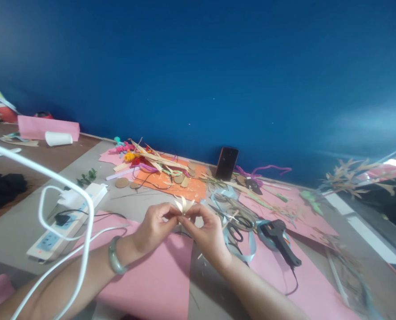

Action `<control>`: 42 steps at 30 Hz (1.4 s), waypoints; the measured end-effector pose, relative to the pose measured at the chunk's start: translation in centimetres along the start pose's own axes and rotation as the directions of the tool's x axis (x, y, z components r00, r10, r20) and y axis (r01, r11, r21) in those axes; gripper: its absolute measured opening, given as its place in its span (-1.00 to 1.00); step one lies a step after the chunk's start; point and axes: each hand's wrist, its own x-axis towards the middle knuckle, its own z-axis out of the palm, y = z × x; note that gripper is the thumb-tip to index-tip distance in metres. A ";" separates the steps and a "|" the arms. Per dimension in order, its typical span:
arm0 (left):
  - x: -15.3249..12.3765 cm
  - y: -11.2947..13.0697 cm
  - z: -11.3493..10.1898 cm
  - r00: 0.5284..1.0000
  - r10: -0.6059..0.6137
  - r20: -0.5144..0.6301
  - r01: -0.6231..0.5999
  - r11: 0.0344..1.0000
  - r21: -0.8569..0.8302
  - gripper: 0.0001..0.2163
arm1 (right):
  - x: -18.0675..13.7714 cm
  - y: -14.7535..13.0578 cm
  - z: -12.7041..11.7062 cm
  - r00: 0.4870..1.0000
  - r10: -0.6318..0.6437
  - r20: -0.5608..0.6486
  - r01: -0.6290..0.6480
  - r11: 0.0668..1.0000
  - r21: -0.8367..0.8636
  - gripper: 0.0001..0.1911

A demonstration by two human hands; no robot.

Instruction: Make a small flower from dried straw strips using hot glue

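A small cream-coloured flower (184, 205) with pointed petals is pinched between my two hands, above the pink paper (158, 284). My left hand (156, 224), below a pale green bangle (116, 255), grips it from the left with thumb and forefinger. From the right, my right hand (207, 231) pinches it the same way, and the fingertips of both hands nearly meet at its base. What lies under the fingertips is hidden. Just right of my right hand are black-handled scissors (235, 232), and farther right a black glue gun (280, 242) rests on pink paper.
On the left lies a white power strip (67, 222), with a white cable (90, 222) looping across the foreground. Dried stalks and coloured pipe cleaners lie on orange paper (163, 186). A phone (227, 163) leans against the blue wall (198, 80). A paper cup (58, 138) lies sideways.
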 end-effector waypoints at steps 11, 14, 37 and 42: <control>0.0 -0.1 0.0 0.996 0.083 -0.026 -0.080 0.993 0.092 -0.95 | 0.0 -0.1 0.0 0.998 -0.059 -0.013 0.058 0.996 -0.061 -0.88; 0.0 -0.1 0.0 0.997 0.071 -0.024 -0.069 0.993 0.091 -0.92 | 0.1 -0.1 -0.1 0.998 -0.064 -0.006 0.063 0.996 -0.058 -0.89; 0.0 -0.8 0.6 0.997 -0.031 -0.066 0.032 0.999 0.026 -0.95 | 0.5 0.7 -0.1 0.994 -0.106 0.014 0.107 0.980 -0.166 -0.88; 0.1 -0.8 0.7 0.997 -0.057 -0.055 0.056 0.998 -0.008 -0.92 | 0.4 0.8 -0.1 0.991 -0.130 0.011 0.130 0.973 -0.192 -0.85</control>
